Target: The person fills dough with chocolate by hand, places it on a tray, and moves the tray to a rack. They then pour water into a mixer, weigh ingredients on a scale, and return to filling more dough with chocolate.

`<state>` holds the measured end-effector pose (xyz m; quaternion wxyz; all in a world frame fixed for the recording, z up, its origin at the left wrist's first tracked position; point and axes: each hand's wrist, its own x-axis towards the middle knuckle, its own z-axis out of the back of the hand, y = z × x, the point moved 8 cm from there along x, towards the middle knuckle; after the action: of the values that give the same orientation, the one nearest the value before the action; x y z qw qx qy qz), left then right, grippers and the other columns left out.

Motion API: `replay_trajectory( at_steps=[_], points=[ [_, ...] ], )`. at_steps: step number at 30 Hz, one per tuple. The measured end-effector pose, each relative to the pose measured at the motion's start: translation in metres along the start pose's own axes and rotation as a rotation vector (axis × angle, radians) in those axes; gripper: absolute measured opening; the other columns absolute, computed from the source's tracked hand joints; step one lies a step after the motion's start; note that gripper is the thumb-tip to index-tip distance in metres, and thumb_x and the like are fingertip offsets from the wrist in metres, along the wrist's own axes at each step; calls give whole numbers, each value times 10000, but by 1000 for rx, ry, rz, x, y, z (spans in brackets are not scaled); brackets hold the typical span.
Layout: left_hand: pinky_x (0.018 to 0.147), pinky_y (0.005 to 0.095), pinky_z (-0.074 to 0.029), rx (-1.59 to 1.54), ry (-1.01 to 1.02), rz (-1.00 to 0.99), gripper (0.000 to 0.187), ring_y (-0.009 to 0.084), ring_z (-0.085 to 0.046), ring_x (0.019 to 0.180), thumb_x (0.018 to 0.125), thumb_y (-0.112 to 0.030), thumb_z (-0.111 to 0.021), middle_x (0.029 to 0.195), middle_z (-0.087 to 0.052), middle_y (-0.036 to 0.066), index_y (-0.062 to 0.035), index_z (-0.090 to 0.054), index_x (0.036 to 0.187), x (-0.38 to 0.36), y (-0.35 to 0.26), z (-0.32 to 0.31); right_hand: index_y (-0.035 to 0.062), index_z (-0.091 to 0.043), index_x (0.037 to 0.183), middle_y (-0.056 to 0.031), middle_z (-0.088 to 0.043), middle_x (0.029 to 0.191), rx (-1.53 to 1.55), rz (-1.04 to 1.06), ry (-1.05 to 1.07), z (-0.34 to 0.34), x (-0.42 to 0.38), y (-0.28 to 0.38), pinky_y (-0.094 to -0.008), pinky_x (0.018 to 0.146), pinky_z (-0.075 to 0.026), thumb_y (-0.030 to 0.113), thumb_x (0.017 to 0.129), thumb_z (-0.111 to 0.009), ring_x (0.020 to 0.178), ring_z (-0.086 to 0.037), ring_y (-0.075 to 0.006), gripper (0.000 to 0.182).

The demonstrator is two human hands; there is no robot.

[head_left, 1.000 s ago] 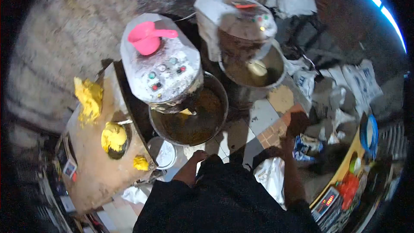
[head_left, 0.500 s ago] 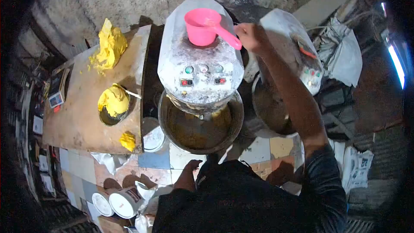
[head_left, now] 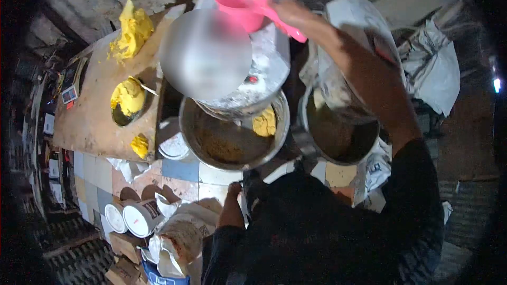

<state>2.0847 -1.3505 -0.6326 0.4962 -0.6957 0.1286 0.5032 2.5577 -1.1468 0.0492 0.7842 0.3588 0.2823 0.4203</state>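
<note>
In the head view, the only one we have, we find the pink dipper (head_left: 252,20) at the upper centre of the frame, on top of the near mixer (head_left: 273,55), its handle (head_left: 296,32) slanting down to the right. Our right hand (head_left: 289,13) reaches in from the right and lies at that handle, close to the cup; motion blur keeps us from telling whether its fingers are closed on it or just against it. Our left hand (head_left: 235,188) hangs low near the centre, nearest to the steel bowl (head_left: 237,167) of the mixer and apart from it; we cannot tell how its fingers stand. We judge the dipper to be thin plastic: light, fairly stiff, not very fragile, perhaps slippery if greasy. The handle looks the best hold, near where it joins the cup, since a full cup would drag on a grip at the tip. A yellow-brown lump (head_left: 264,122) sits at the right inside the bowl and looks soft. At the left, the tabletop (head_left: 87,121) bears a big yellow mass (head_left: 132,30), a small bowl heaped with the same colour, and a little yellow piece (head_left: 139,146), all seemingly soft and sticky.
</note>
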Motion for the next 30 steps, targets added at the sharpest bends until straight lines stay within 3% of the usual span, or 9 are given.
replay_trajectory(
  at_steps=[3, 5, 8, 10, 14, 17, 20, 23, 30],
  points=[
    [487, 348, -449, -23, -270, -110, 401, 184, -511, 526, 895, -347, -451, 695, -587, 64, -128, -621, 1184, -1, -2, -17, -19, -607, 794, -95, -580, 606, -9, 91, 93, 38, -53, -21, -311, 421, -463, 428, 955, -425, 468, -560, -164, 509],
    [537, 364, -455, -255, -470, 153, 304, 207, -555, 584, 833, -336, -574, 702, -605, 81, -42, -650, 849, -23, -22, -43, -48, -618, 819, -133, -608, 632, -39, 131, 149, 61, -80, -48, -321, 442, -500, 408, 952, -406, 493, -595, -192, 520],
    [809, 409, -478, -99, -767, 88, 406, 332, -616, 886, 775, -302, -685, 974, -641, 194, -39, -550, 1052, -34, -40, -95, 10, -601, 776, -52, -574, 590, -2, 128, 198, 95, -155, -88, -284, 406, -450, 421, 967, -423, 460, -547, -127, 487],
    [838, 425, -466, 138, -745, 55, 601, 377, -597, 947, 733, -307, -735, 1041, -619, 225, -44, -448, 1192, -49, -71, -141, 30, -593, 759, -37, -574, 588, 4, 63, 286, 100, -193, -134, -271, 413, -446, 420, 982, -393, 458, -543, -108, 492],
    [845, 402, -467, -88, -577, -94, 628, 349, -595, 985, 722, -337, -746, 1065, -601, 236, -42, -429, 1177, -16, -27, -194, -26, -557, 727, -229, -561, 650, 8, 214, 183, 109, -266, -205, -500, 605, -434, 355, 973, -401, 603, -588, -398, 480],
    [602, 413, -507, 287, -787, -131, 567, 356, -640, 744, 735, -363, -754, 916, -650, 226, -40, -473, 1108, -65, -83, -226, -8, -551, 765, -141, -562, 604, 130, 285, 85, 110, -309, -251, -424, 550, -429, 277, 980, -424, 553, -575, -321, 379],
    [688, 421, -505, 384, -807, -471, 503, 356, -635, 826, 748, -367, -744, 962, -635, 243, -50, -511, 1061, -77, -106, -242, -11, -589, 833, -179, -552, 619, 197, 279, 51, 100, -338, -291, -418, 572, -436, 119, 931, -509, 595, -576, -367, 182],
    [860, 433, -456, 264, -539, -186, 554, 366, -584, 1016, 779, -359, -720, 1123, -588, 248, -56, -488, 1182, -75, -139, -271, -43, -561, 853, -178, -581, 762, -172, 693, -358, 103, -374, -306, -425, 548, -458, 98, 886, -557, 603, -575, -333, 145],
    [807, 405, -492, 347, -667, -332, 519, 368, -613, 956, 807, -359, -674, 1073, -606, 246, -115, -466, 1216, -66, -138, -280, -104, -540, 1007, -164, -587, 826, -171, 525, 64, 88, -378, -370, -393, 534, -484, 55, 844, -557, 656, -587, -278, 228]
  ],
)
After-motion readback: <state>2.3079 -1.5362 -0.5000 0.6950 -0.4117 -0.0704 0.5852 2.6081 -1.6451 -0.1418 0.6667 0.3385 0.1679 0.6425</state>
